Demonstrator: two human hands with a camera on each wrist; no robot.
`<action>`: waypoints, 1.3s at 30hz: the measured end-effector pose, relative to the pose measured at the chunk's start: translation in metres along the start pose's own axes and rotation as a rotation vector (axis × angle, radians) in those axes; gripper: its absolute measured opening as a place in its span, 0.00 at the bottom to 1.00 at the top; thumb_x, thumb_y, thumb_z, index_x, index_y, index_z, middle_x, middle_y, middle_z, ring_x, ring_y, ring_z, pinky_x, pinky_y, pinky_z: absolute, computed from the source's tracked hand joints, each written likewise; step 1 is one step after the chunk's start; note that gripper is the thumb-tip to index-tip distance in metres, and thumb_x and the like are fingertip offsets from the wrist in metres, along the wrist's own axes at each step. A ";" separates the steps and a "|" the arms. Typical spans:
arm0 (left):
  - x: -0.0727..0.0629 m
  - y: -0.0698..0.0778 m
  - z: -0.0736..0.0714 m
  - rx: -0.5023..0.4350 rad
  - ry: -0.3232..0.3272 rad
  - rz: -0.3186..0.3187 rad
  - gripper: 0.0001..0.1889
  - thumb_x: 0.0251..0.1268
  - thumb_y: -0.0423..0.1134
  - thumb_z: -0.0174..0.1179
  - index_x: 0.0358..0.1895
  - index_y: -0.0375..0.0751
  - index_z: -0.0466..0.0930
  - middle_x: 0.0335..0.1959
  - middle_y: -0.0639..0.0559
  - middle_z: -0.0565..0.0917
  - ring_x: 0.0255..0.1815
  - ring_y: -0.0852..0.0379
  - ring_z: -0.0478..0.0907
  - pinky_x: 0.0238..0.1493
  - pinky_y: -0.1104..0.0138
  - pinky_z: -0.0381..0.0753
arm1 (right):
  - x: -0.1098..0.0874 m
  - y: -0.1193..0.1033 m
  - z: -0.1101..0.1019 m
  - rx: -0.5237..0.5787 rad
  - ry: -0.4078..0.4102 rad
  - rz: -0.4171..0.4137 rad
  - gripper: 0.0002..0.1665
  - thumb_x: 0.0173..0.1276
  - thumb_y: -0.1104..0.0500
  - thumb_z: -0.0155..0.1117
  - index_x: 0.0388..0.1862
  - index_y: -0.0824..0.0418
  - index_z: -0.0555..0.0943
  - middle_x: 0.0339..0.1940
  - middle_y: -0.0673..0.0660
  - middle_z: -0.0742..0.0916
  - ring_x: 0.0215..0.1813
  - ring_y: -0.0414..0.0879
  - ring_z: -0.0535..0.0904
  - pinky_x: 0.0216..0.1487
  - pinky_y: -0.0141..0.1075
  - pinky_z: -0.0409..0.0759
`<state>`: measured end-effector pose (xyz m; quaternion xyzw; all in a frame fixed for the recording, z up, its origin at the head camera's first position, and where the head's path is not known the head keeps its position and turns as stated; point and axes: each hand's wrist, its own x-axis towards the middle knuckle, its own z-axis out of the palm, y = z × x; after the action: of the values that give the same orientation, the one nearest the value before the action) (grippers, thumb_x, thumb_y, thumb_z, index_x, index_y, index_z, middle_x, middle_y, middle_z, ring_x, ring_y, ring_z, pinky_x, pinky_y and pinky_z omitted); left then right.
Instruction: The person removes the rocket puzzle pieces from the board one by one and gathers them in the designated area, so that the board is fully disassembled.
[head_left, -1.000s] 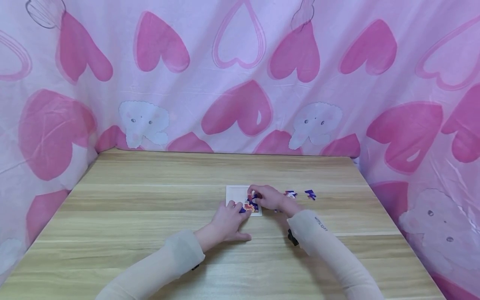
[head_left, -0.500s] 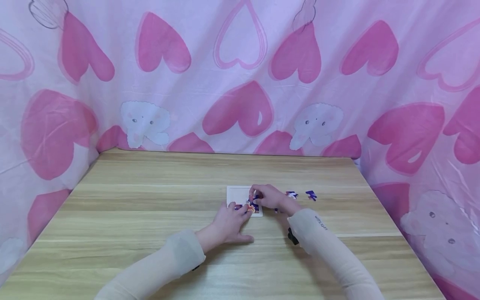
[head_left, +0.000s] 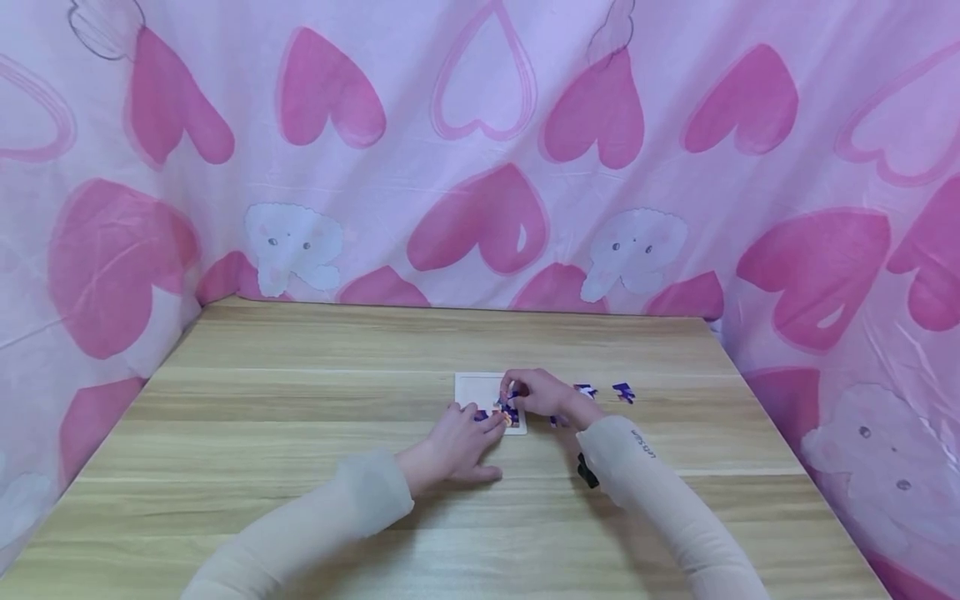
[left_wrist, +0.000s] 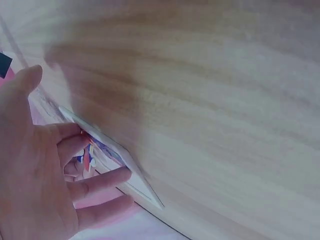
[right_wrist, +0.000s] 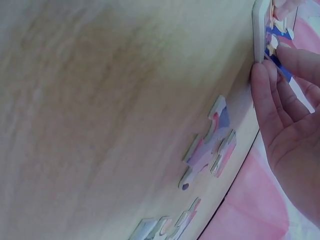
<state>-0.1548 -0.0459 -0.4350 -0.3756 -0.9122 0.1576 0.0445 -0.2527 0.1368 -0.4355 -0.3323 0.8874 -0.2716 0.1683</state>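
One shallow white tray [head_left: 477, 389] lies flat near the middle of the table, with jigsaw pieces [head_left: 511, 419] in its near and right-hand parts, blue, purple and orange; the hands cover some, so their number cannot be told. The tray's pale base shows in its far left part. The right hand [head_left: 538, 393] is over the tray's right side, pinching one dark blue piece [right_wrist: 283, 69] between thumb and fingers, the piece tilted. The left hand [head_left: 459, 447] grasps nothing: its fingers stretch over the tray's near edge, spread and touching it, while the thumb points away to the side. On the table right of the tray, three loose patches of jigsaw show from above: a near patch [head_left: 557, 421], a middle patch [head_left: 587, 391] and a far-right patch [head_left: 624, 392]. Two cream sleeves [head_left: 667, 504] reach in over the wood-grain table [head_left: 337, 350]. Behind and at both sides hangs a pink curtain [head_left: 360, 183] with hearts and pale cartoon animals
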 end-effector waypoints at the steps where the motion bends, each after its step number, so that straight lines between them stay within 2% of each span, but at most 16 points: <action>1: 0.000 0.000 -0.001 -0.005 -0.006 0.002 0.40 0.50 0.73 0.39 0.62 0.52 0.64 0.61 0.61 0.65 0.41 0.53 0.69 0.30 0.62 0.68 | 0.000 0.000 0.000 -0.010 0.002 -0.005 0.11 0.57 0.69 0.56 0.35 0.54 0.74 0.27 0.49 0.79 0.31 0.43 0.72 0.39 0.38 0.70; 7: 0.002 -0.001 -0.003 0.002 -0.038 0.009 0.44 0.43 0.76 0.40 0.62 0.52 0.65 0.61 0.60 0.65 0.41 0.53 0.69 0.26 0.65 0.68 | 0.000 0.003 -0.003 -0.076 0.029 -0.048 0.10 0.61 0.67 0.55 0.37 0.53 0.72 0.30 0.48 0.80 0.33 0.42 0.73 0.40 0.38 0.71; 17: 0.000 -0.001 0.001 -0.065 -0.045 0.006 0.44 0.45 0.76 0.39 0.64 0.53 0.62 0.62 0.59 0.63 0.47 0.51 0.67 0.34 0.63 0.70 | -0.011 0.013 -0.009 0.037 0.065 -0.014 0.09 0.60 0.64 0.59 0.38 0.52 0.74 0.30 0.49 0.80 0.33 0.41 0.74 0.38 0.37 0.71; 22: 0.000 -0.001 0.003 -0.085 -0.012 0.004 0.43 0.46 0.75 0.39 0.63 0.52 0.63 0.62 0.58 0.64 0.49 0.49 0.67 0.38 0.60 0.70 | -0.026 0.017 -0.024 0.071 0.105 -0.019 0.12 0.59 0.66 0.58 0.42 0.56 0.74 0.28 0.50 0.81 0.33 0.43 0.75 0.35 0.39 0.73; 26: -0.001 0.000 0.004 -0.108 -0.011 -0.004 0.43 0.47 0.75 0.38 0.65 0.52 0.61 0.63 0.58 0.63 0.52 0.48 0.66 0.42 0.56 0.70 | -0.040 0.026 -0.033 0.085 0.133 -0.019 0.13 0.59 0.68 0.56 0.42 0.56 0.74 0.29 0.49 0.81 0.33 0.43 0.75 0.34 0.37 0.74; 30: -0.002 0.001 0.005 -0.128 -0.009 -0.011 0.43 0.48 0.74 0.38 0.65 0.52 0.59 0.63 0.59 0.61 0.54 0.47 0.64 0.45 0.53 0.69 | -0.055 0.038 -0.039 0.109 0.169 0.034 0.13 0.60 0.68 0.55 0.43 0.57 0.75 0.31 0.51 0.79 0.34 0.45 0.74 0.35 0.39 0.73; 34: -0.002 0.001 0.006 -0.144 -0.017 -0.014 0.43 0.48 0.74 0.38 0.66 0.52 0.58 0.64 0.58 0.60 0.55 0.46 0.63 0.47 0.52 0.68 | -0.070 0.048 -0.043 0.113 0.196 0.065 0.12 0.61 0.67 0.53 0.43 0.59 0.76 0.30 0.52 0.77 0.31 0.46 0.70 0.31 0.38 0.71; 39: -0.002 0.001 0.008 -0.138 -0.026 -0.018 0.43 0.48 0.75 0.36 0.66 0.53 0.58 0.64 0.59 0.60 0.56 0.46 0.63 0.47 0.52 0.68 | -0.090 0.039 -0.056 0.172 0.179 0.065 0.13 0.58 0.74 0.51 0.42 0.68 0.75 0.29 0.61 0.77 0.29 0.50 0.69 0.29 0.36 0.69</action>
<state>-0.1545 -0.0486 -0.4431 -0.3675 -0.9247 0.0989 0.0080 -0.2332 0.2433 -0.4035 -0.2622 0.8826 -0.3697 0.1251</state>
